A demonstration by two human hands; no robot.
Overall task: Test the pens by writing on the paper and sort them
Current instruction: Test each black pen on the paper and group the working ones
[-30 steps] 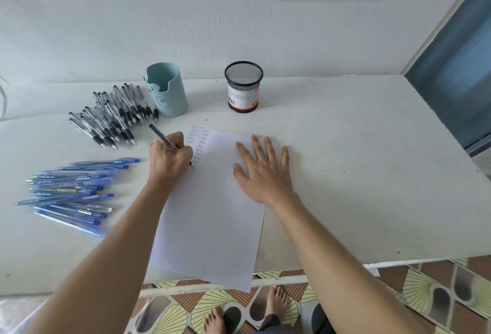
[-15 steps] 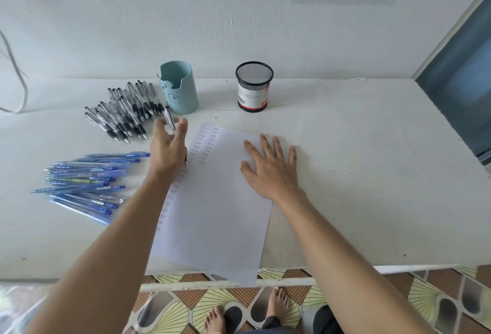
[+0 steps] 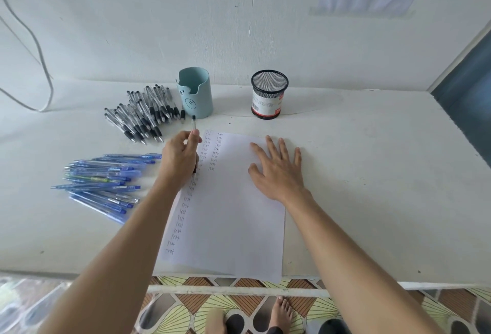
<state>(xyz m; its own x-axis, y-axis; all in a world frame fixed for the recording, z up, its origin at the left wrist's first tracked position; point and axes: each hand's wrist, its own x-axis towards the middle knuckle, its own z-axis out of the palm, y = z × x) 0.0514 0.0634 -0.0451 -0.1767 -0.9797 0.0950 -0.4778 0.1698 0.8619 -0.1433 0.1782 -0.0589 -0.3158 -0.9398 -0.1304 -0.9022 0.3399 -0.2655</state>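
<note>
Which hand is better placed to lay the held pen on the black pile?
The left hand. It grips the pen, and the pile of black pens lies just beyond it. The right hand rests flat on the paper, farther away.

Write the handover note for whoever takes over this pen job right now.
Left hand: grips a clear pen with a black grip over the left edge of the white paper sheet.
Right hand: flat on the sheet.
Pile of black-grip pens lies left of the light blue plastic cup; the pile of blue pens is nearer; the black mesh cup stands at the back.
Done: columns of test marks on the sheet.
Left: sort the held pen; which piles are already tested cannot be told.
</note>
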